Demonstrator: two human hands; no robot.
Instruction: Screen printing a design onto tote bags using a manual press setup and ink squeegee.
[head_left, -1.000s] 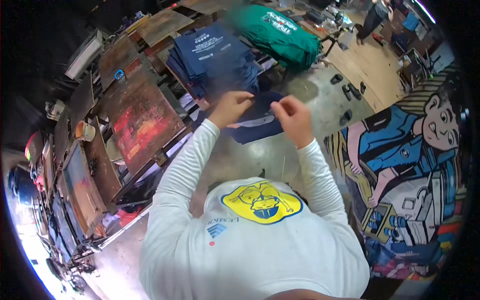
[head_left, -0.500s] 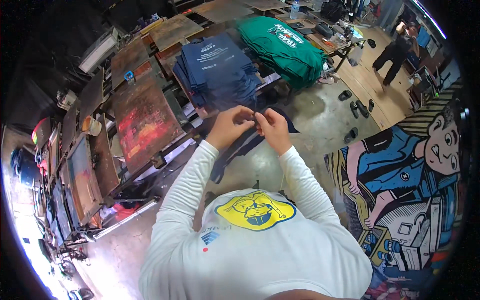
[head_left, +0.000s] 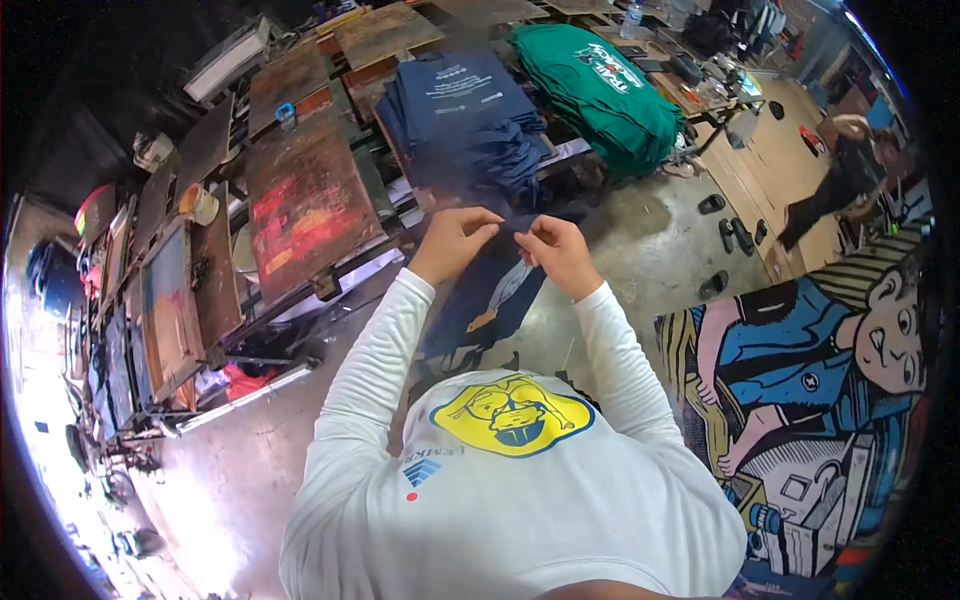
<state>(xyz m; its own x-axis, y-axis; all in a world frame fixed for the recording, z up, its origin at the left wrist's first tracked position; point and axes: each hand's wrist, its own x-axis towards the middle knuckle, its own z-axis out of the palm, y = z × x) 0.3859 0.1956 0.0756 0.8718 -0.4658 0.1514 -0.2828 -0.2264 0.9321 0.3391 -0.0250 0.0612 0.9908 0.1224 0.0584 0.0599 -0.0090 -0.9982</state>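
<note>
A navy garment (head_left: 460, 315) with a pale printed figure hangs beneath my two hands, over the concrete floor. My left hand (head_left: 453, 247) pinches its upper edge with thumb and forefinger. Just to the right, my right hand (head_left: 560, 258) grips the same edge with bent fingers. Both hands are close together but slightly apart. Directly beyond them lies a pile of folded navy shirts (head_left: 455, 110) with white print, and a pile of green shirts (head_left: 600, 95) sits at its right.
Stained wooden platens (head_left: 310, 210) on a metal frame run along the left, with a small bucket (head_left: 200, 205). A painted cartoon panel (head_left: 790, 370) stands at right. Behind it a person (head_left: 820, 190) moves on a wooden floor, near several black sandals (head_left: 735, 230).
The garment now hangs lower, showing more of its printed figure. My hands have shifted a little and drawn slightly apart since half a second ago. The other person has moved rightward and nearer.
</note>
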